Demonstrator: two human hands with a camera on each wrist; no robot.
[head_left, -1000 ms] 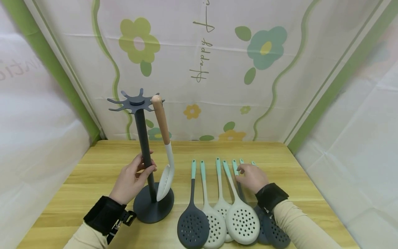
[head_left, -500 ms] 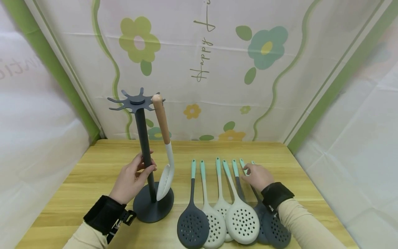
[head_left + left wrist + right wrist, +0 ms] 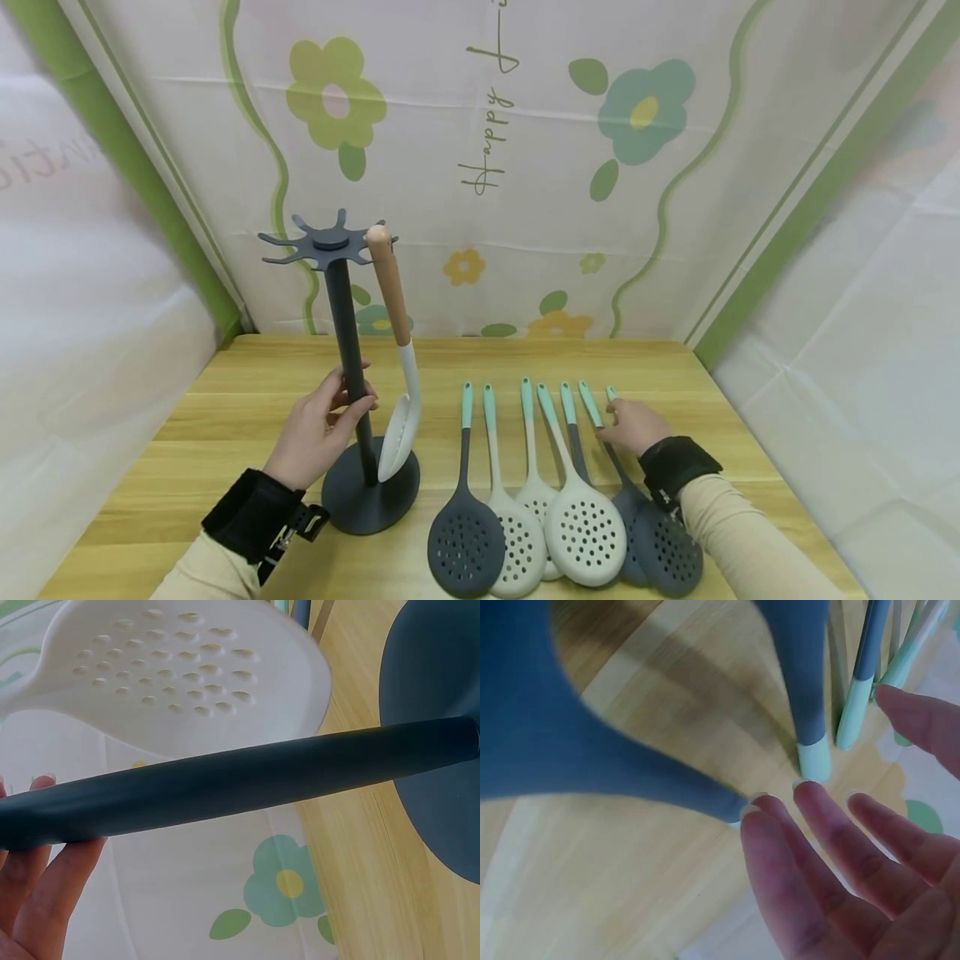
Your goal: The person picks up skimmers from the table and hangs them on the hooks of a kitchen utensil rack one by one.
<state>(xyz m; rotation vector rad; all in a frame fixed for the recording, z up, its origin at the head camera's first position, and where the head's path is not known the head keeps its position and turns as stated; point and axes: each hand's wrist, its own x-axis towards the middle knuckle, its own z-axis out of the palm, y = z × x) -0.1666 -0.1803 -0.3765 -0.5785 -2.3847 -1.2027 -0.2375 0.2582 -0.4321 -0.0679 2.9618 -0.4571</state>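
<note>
Pale wood-grain table (image 3: pixel 217 417) stretches before a white cloth backdrop (image 3: pixel 540 200) printed with flowers, green vines and lettering; on the left, a person's left hand (image 3: pixel 315 433) holds the dark post of an upright utensil stand (image 3: pixel 347 333), fingers and thumb curled round it partway up; on the right, the right hand (image 3: pixel 633 427) is over the handles of the two rightmost of seven skimmers (image 3: pixel 586 540), gripping nothing; the right wrist view shows its fingers extended and its thumb spread well apart from them; whether a fingertip touches a handle, I cannot tell.

Slender and dark, the stand rises from a round base (image 3: pixel 352 510) to a flat crown (image 3: pixel 315 247) of curved prongs; the skimmers lie side by side, mint handle ends away from the person, round perforated heads toward them; from left to right come one dark, three pale, then three dark.

One white slotted spoon (image 3: pixel 396 446) with a wooden handle hangs at the crown's right side, its bowl low over the base; black wrist straps (image 3: pixel 678 467) circle both wrists above beige sleeves (image 3: pixel 750 533); several skimmer heads overlap, a pale one covering most of a dark one; the right hand hides much of the rightmost handle.
</note>
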